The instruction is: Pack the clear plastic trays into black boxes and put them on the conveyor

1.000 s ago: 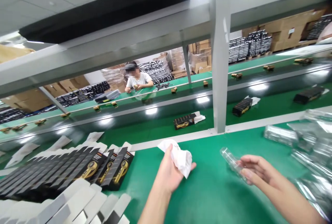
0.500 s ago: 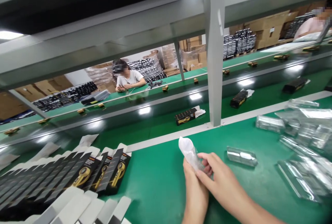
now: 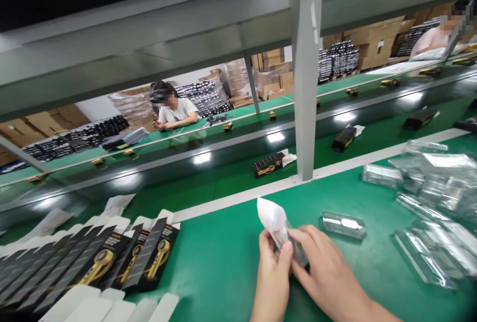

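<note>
Both hands are together over the green worktop, at a shower head (image 3: 273, 215) wrapped in white, its rounded end pointing up and away. A clear plastic tray (image 3: 298, 252) surrounds its lower part. My left hand (image 3: 274, 272) is closed around the near side, the thumb pressed on the wrapped handle. From the right, my right hand (image 3: 324, 262) grips the plastic tray, fingers on top and thumb below. How far the handle sits inside the tray is partly hidden by the fingers. Another clear tray (image 3: 343, 225) lies just beyond my right hand.
Black printed boxes (image 3: 158, 252) with open white flaps stand in a row at left. Several clear plastic trays (image 3: 425, 257) are heaped at right. A grey post (image 3: 303, 88) rises ahead, beside a conveyor (image 3: 223, 180) carrying boxes and gold parts. Co-workers sit across the line.
My left fingers and thumb have come up around the wrapped shower head, and the clear tray shows more plainly in my right hand. The view has shifted slightly.
</note>
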A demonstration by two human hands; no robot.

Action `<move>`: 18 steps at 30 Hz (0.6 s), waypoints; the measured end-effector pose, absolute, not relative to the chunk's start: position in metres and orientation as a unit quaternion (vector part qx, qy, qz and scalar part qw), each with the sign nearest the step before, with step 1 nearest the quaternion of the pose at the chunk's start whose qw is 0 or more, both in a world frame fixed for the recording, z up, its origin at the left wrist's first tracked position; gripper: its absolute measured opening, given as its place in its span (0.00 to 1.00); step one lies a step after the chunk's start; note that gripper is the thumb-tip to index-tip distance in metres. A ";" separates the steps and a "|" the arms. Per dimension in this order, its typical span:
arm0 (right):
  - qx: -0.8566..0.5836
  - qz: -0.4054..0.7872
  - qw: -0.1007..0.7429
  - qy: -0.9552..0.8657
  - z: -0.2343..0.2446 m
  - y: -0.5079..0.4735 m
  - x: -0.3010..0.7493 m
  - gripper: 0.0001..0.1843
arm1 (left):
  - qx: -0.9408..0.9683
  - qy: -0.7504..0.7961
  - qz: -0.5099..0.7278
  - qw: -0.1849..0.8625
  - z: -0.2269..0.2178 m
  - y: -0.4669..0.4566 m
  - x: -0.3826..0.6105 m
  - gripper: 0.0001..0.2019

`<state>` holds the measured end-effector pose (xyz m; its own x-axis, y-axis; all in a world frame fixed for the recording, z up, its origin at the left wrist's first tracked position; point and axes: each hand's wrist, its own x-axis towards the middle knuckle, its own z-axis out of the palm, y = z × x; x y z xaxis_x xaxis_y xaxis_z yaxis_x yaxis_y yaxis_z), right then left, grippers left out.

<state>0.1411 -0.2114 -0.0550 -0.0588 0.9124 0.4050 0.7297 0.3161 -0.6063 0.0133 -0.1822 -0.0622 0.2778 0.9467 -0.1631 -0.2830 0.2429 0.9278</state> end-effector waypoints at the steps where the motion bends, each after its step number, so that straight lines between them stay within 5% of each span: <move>1: -0.558 0.122 0.382 -0.727 -0.057 -0.212 0.142 0.23 | 0.414 0.405 0.454 0.677 -0.062 -0.181 0.013 0.22; 5: -0.531 0.216 0.398 -0.716 -0.061 -0.207 0.148 0.35 | 0.347 0.371 0.478 0.717 -0.056 -0.179 0.013 0.25; 13: -0.552 0.348 0.374 -0.659 -0.075 -0.198 0.157 0.22 | 0.479 0.411 0.425 0.649 -0.052 -0.189 0.011 0.26; 18: -0.603 0.393 0.405 -0.563 -0.077 -0.190 0.179 0.30 | 0.630 0.700 0.271 0.197 0.001 -0.136 -0.062 0.29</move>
<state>0.1789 -0.1903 -0.0767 0.0560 0.9983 -0.0184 0.3612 -0.0374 -0.9318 -0.0616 -0.1357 0.0008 -0.1275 0.9896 0.0662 0.7756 0.0578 0.6286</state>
